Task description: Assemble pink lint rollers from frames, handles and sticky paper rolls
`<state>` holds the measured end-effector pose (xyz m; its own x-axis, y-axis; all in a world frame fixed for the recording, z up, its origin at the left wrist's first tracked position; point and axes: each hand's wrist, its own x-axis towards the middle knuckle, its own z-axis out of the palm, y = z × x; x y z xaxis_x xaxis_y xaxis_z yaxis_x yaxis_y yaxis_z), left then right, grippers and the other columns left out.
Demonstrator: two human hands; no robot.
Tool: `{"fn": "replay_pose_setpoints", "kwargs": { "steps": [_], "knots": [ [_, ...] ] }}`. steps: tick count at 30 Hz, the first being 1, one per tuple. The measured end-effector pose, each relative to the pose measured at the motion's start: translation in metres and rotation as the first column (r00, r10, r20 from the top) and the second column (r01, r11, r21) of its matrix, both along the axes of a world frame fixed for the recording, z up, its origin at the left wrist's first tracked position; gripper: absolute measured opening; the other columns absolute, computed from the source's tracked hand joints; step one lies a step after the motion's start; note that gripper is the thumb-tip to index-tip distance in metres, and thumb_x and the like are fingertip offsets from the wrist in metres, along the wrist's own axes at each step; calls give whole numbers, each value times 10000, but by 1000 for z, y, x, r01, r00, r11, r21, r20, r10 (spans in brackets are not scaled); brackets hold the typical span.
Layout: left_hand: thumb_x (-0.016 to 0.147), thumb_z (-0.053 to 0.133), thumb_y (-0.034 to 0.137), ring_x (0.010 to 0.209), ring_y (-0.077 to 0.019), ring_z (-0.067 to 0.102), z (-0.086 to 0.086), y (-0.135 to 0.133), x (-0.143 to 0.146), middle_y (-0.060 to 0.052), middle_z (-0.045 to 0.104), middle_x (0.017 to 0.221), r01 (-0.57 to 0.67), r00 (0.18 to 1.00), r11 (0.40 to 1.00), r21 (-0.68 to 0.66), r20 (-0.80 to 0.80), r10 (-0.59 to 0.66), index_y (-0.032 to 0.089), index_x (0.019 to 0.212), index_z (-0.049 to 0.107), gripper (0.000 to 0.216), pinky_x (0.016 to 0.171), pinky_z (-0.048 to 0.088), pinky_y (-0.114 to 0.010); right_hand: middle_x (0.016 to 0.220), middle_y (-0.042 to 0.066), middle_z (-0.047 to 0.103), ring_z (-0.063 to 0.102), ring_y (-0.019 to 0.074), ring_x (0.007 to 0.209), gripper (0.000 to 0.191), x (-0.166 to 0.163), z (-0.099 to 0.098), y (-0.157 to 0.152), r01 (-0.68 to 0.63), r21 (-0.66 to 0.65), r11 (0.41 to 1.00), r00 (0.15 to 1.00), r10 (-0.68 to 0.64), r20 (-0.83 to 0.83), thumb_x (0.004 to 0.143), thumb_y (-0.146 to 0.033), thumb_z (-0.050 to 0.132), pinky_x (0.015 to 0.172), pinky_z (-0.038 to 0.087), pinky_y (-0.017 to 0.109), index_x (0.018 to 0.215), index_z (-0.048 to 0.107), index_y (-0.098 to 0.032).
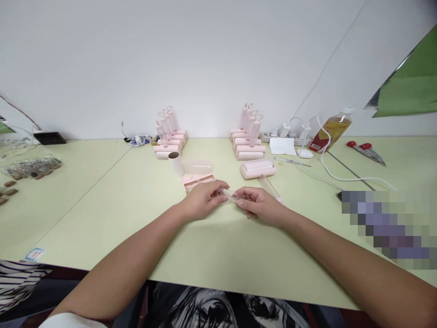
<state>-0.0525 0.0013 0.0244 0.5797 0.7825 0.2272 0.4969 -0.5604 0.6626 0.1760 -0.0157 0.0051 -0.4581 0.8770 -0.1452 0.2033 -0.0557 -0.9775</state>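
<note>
Left hand [201, 199]: fingers curled around one end of the clear tube [229, 194], thumb on top.
Right hand [258, 203]: fingertips pinched on the tube's other end.
Clear tube: held between both hands just above the table [136, 209]; neither hand nearer than the other.
Long axis: runs left to right, slightly downward toward the right hand; which end leads I cannot tell.
Nearby: open pink case [197, 181] just beyond the left hand; cardboard core [176, 163] beside it; pink roller [257, 168] and a second handle [269, 187] beyond the right hand.
Farther back: two stacks of pink rollers [170, 136], bottle [330, 130], red scissors [365, 151].
</note>
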Motion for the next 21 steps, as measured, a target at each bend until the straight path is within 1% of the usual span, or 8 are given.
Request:
{"fn": "replay_pose_setpoints", "kwargs": {
  "steps": [4, 7, 10, 13, 17, 19, 21],
  "knots": [
    [915, 500, 365, 825, -163, 599, 1, 2, -2, -32, 654, 933, -32, 999, 999, 34, -7, 32, 196, 1125, 577, 280, 720, 459, -285, 709, -24, 534, 483, 92, 565, 338, 1, -1, 2, 22, -10, 1000, 999, -23, -35, 793, -475, 674, 524, 475, 249, 950, 632, -178],
    [924, 479, 353, 772, -151, 575, 0, 4, -3, -26, 636, 888, -62, 998, 997, 55, 24, 61, 192, 1103, 569, 256, 686, 437, -272, 758, -9, 583, 495, 84, 547, 348, 1, 1, 3, 54, -44, 998, 995, -57, -77, 775, -482, 691, 515, 476, 247, 923, 622, -175],
    [937, 453, 377, 703, -136, 546, -2, 5, -4, 0, 614, 792, -94, 994, 995, 47, 58, 91, 194, 1107, 551, 268, 651, 415, -260, 770, -2, 613, 501, 70, 507, 346, 1, 2, 5, 68, -68, 995, 991, -75, -114, 794, -491, 672, 499, 455, 233, 908, 618, -170],
    [942, 438, 404, 679, -133, 549, -6, 7, -5, 14, 600, 745, -137, 984, 990, 14, 117, 135, 198, 1111, 535, 283, 642, 418, -258, 754, 5, 627, 490, 61, 465, 351, 1, 1, 6, 83, -87, 993, 984, -96, -153, 812, -506, 649, 479, 437, 227, 863, 616, -160],
    [938, 435, 449, 666, -134, 572, -10, 12, -6, 16, 579, 716, -176, 951, 981, -79, 244, 190, 199, 1083, 526, 304, 646, 450, -263, 665, 0, 600, 441, 77, 453, 397, 2, -1, 6, 120, -139, 983, 954, -153, -258, 795, -556, 645, 460, 468, 254, 800, 616, -160],
    [933, 440, 465, 658, -134, 571, -12, 15, -7, 17, 567, 699, -174, 939, 978, -119, 279, 201, 196, 1054, 537, 311, 643, 457, -263, 609, -7, 573, 436, 89, 453, 421, 2, -2, 6, 125, -154, 980, 944, -165, -284, 787, -579, 640, 454, 478, 267, 758, 618, -160],
    [928, 446, 467, 649, -130, 561, -12, 16, -7, 18, 556, 688, -149, 938, 980, -134, 295, 183, 191, 1023, 550, 310, 633, 457, -260, 555, -15, 546, 439, 95, 443, 443, 3, -2, 5, 117, -161, 980, 938, -162, -305, 788, -596, 627, 456, 481, 277, 703, 611, -162]
  ]
}}
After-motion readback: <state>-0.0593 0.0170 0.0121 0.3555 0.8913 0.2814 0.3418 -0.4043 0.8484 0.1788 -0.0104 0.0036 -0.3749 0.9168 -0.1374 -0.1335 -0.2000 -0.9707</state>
